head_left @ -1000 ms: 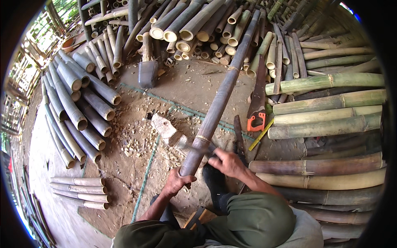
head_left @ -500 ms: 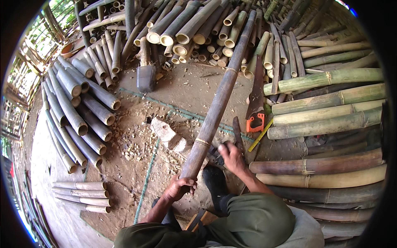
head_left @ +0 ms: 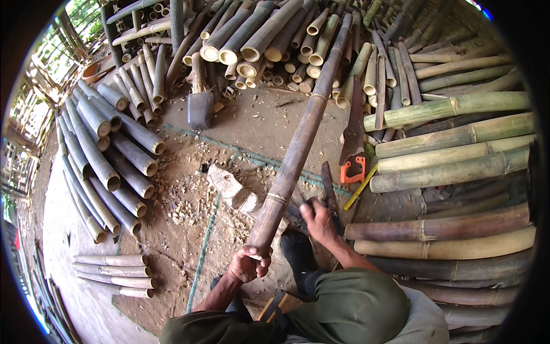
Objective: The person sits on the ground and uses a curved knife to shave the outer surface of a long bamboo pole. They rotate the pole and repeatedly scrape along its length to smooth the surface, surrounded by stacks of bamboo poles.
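A long dark bamboo pole [head_left: 299, 150] slants from near my knees up to the far bamboo stack. My left hand [head_left: 250, 265] is wrapped round its near end. Under the pole lies a pale, notched wooden block [head_left: 228, 184]. Just right of the pole, my right hand [head_left: 321, 222] is closed round the dark handle of a knife. The grey knife blade [head_left: 297, 198] shows only in part, close to the pole's side. A long dark blade-like piece [head_left: 328, 180] lies on the ground beyond that hand.
An orange-handled saw [head_left: 352, 163] leans by the right stack, with a yellow measuring tape [head_left: 361, 188] beside it. Bamboo poles [head_left: 452, 140] are piled at right; more bundles [head_left: 106, 155] lie at left. A dark plastic container [head_left: 200, 112] stands ahead. Wood chips cover the ground.
My right hand has shifted slightly left and down, and more of the grey blade shows by the pole. The left hand has turned a little on the pole's end, showing more of its fingers.
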Demonstrator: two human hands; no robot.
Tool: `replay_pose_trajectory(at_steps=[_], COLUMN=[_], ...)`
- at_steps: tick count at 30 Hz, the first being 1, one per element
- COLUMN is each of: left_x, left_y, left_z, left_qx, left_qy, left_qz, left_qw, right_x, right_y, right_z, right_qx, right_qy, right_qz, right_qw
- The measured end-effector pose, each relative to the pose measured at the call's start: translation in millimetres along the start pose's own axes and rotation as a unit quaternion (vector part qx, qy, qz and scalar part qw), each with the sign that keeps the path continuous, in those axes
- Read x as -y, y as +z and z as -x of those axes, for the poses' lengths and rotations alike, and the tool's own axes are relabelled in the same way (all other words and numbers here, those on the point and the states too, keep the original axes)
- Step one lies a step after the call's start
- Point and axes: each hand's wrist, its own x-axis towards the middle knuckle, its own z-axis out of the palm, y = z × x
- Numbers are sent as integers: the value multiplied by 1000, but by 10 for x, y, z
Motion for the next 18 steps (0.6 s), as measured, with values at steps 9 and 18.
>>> replay_pose_trajectory(at_steps=[9,18], left_x=[23,-70], left_y=[-81,-156], left_z=[-52,-75], left_qx=[92,106], left_qy=[-36,-26], left_qz=[111,115], left_qw=[989,987], right_x=[99,273], right_y=[46,160], right_z=[146,276], right_qx=[76,69], right_qy=[-77,-21], right_qz=[53,55], right_qw=[993,996])
